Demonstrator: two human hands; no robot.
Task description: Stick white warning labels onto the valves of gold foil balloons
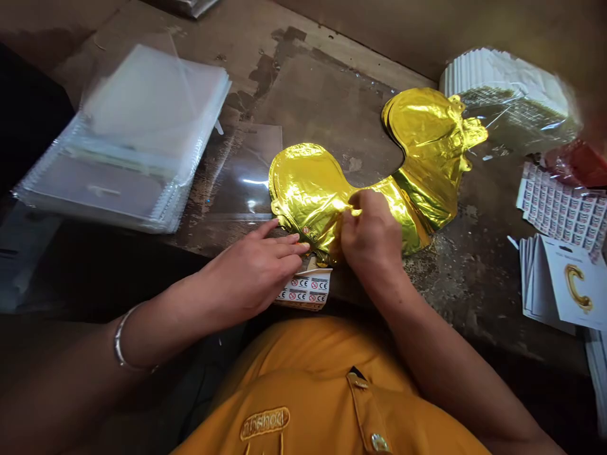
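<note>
I judge foil light, slick, crease-prone; right hand pinches it, left hand rests unclenched on edge, best hold.

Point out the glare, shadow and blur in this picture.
Head view: glare streaks the gold foil and clear sleeve; head view, lower left: dark shadow below the table; head view, right: print on the sticker sheet too soft to read.

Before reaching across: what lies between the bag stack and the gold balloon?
In the head view, a clear bag lies on the table between the stack and balloon.
</note>
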